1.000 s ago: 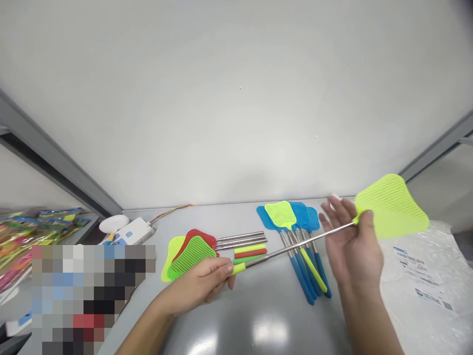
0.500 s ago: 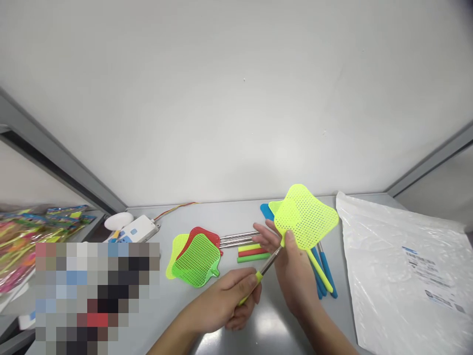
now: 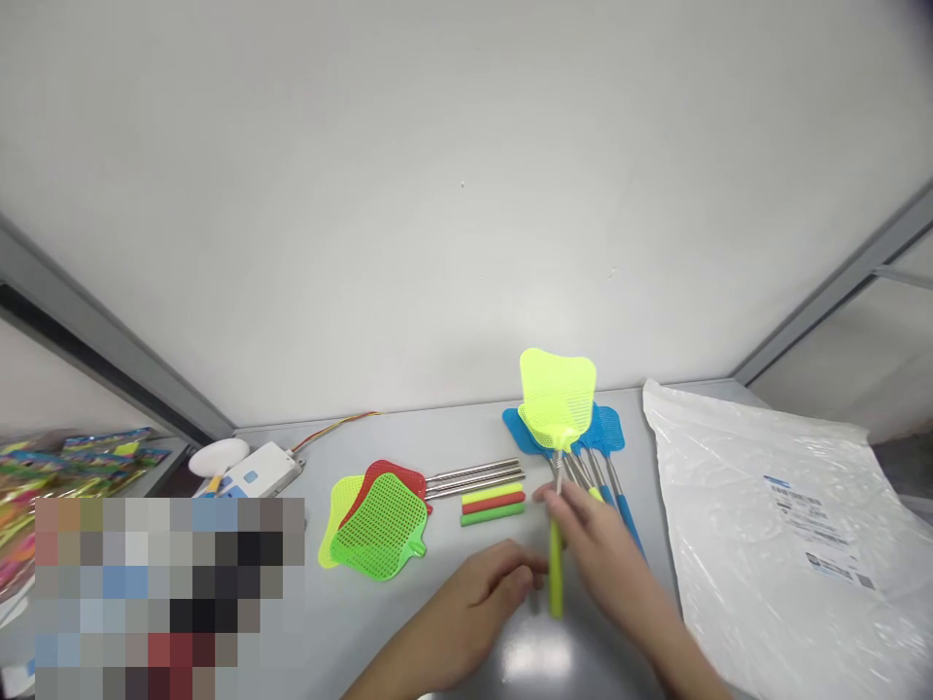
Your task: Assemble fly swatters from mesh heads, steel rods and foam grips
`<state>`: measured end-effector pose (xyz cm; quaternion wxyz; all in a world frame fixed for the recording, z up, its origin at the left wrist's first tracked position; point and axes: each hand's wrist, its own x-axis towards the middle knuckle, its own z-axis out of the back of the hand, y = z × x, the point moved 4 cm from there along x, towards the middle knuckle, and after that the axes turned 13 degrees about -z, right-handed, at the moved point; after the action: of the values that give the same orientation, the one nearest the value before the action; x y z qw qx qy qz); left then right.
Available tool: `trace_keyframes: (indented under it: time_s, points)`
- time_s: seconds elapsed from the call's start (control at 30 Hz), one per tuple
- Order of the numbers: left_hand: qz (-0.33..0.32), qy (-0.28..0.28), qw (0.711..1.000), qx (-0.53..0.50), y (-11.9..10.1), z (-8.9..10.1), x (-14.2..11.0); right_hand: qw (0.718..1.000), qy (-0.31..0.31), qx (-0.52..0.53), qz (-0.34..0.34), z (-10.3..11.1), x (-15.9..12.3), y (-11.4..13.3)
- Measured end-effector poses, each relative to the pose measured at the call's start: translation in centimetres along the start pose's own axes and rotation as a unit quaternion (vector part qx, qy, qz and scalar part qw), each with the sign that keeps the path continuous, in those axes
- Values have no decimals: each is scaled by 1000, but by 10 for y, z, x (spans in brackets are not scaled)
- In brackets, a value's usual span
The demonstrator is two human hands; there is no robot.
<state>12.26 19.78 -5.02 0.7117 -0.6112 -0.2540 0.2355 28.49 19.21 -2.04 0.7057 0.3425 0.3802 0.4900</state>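
Note:
A yellow fly swatter [image 3: 558,389] points head-up in front of me, its metal rod and yellow handle [image 3: 556,583] running down toward me. Round the rod, just above the grip, my right hand [image 3: 594,540] is closed. My left hand [image 3: 488,598] lies just left of the handle, its fingers loosely bent and holding nothing that shows; whether a fingertip touches the handle is hard to see. Behind the held swatter are blue fly swatters [image 3: 607,428] with metal rods and blue handles, partly hidden. Another yellow mesh head is partly covered there.
Left on the table, yellow, red and green swatter heads [image 3: 383,530] overlap. Beside them lie metal rods [image 3: 473,478] and yellow, red and green handle tubes [image 3: 493,506]. A white plastic parcel bag [image 3: 736,525] fills the right. A white device [image 3: 262,472] and colourful packets [image 3: 94,462] are farther left.
The yellow swatter has turned upright and moved left, over the blue ones. My left hand has let go of its handle. My right hand has shifted from its head to the rod.

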Motion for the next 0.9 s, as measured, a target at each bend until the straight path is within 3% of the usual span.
trace_keyframes:
  time_s: [0.13,0.2,0.27,0.43,0.63,0.77,0.9]
  points:
    - [-32,-29,990,136,1,3,1,988,-137,-67,-39,75,22,-19]
    - [-49,-35,984,170,3,4,2,979,-155,-124,-52,100,34,-29]
    - [-60,-32,978,199,3,3,4,976,-144,-153,-52,111,47,-36]
    - [-93,51,942,318,-2,-19,24,973,-105,-196,-56,100,69,-51]
    - [-148,160,841,495,5,-66,77,971,-109,-207,-58,78,74,-61]
    - [-167,182,822,514,16,-82,103,967,-102,-226,-53,68,74,-63]
    - [-174,182,818,517,20,-82,111,962,-99,-248,-61,65,75,-64]
